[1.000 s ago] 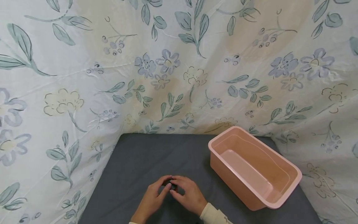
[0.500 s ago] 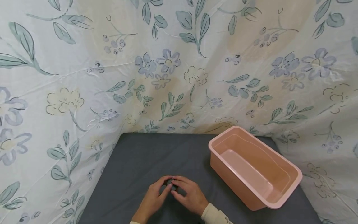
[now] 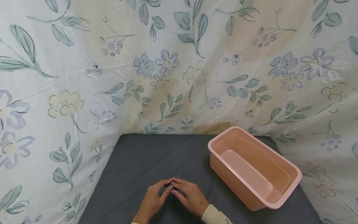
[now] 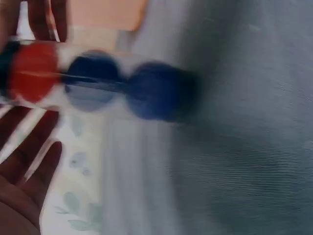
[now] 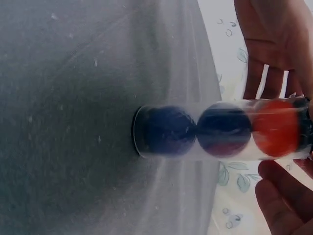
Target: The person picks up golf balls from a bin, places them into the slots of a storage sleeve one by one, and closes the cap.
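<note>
Both hands meet over the near part of the dark table. Between them stands a clear tube [image 5: 198, 147] with a dark cap [image 5: 304, 122] at its upper end. Inside it a red ball [image 5: 276, 128] sits nearest the cap, with two blue balls [image 5: 171, 129] below. My left hand [image 3: 151, 199] curls its thumb and fingers round the top of the tube from the left. From the other side my right hand [image 3: 193, 199] grips the same end. In the head view the fingers almost wholly hide the tube. It is blurred in the left wrist view.
A pink plastic bin [image 3: 223, 172] stands to the right of the hands, its bare floor showing. The dark grey cloth of the tabletop [image 3: 139, 158] runs back to a hanging floral sheet [image 3: 165, 105], which also closes both sides.
The hands keep nearly the same place. Their fingertips have drawn closer together, and the dark round top that showed between them earlier is now mostly covered. The bin has not moved.
</note>
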{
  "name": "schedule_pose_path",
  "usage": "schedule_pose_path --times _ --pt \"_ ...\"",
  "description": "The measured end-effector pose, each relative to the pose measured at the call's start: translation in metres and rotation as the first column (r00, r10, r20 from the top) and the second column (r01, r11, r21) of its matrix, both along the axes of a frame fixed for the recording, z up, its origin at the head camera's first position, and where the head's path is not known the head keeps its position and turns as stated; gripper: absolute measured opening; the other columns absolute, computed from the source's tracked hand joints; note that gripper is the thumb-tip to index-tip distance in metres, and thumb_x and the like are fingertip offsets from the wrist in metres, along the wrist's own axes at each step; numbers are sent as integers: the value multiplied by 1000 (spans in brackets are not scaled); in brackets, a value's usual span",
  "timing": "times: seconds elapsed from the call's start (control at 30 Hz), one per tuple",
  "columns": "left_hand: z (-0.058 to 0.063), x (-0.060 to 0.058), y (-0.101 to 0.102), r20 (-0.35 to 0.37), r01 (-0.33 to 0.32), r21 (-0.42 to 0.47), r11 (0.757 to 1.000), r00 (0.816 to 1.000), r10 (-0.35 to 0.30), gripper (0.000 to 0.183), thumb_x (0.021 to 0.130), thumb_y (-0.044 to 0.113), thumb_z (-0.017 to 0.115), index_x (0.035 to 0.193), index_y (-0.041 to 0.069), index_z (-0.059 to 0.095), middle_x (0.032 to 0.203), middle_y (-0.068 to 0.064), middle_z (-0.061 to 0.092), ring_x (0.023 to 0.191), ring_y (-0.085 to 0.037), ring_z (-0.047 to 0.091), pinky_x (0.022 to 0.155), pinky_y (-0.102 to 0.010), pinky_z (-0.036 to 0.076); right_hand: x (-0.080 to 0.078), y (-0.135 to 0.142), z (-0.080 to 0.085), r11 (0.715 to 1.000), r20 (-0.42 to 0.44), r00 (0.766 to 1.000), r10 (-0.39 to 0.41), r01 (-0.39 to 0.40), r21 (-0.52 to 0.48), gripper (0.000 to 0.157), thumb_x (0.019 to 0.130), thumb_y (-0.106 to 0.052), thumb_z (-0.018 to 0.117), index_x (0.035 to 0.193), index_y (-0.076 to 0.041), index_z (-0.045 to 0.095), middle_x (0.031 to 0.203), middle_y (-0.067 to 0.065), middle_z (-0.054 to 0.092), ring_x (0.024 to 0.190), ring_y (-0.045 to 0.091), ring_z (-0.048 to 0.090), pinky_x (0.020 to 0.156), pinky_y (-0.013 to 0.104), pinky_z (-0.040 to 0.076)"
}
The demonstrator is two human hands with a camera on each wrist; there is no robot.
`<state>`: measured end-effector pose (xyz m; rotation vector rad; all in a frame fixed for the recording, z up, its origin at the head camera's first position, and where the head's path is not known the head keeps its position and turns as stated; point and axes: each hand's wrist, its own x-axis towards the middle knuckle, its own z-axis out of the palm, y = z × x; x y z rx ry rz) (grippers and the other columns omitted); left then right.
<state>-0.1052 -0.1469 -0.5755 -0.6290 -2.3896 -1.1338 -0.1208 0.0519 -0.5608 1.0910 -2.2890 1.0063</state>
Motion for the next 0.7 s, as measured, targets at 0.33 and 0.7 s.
schedule_pose_path --times 0.33,0.7 --pt "-2 -3 1 53 8 7 1000 999 -8 26 97 22 60 122 19 62 116 11 66 99 -5 65 82 -28 55 -5 1 1 1000 40 999 15 -15 7 33 92 -26 66 122 -12 67 128 3 64 111 15 66 88 26 54" --pt "14 -9 -1 167 -150 -216 965 968 188 53 99 45 51 147 25 41 146 0 49 132 -26 49 100 -55 44 -13 4 23 964 140 956 -259 247 96 48 93 -47 60 134 -20 57 138 3 57 126 23 55 97 46 49"
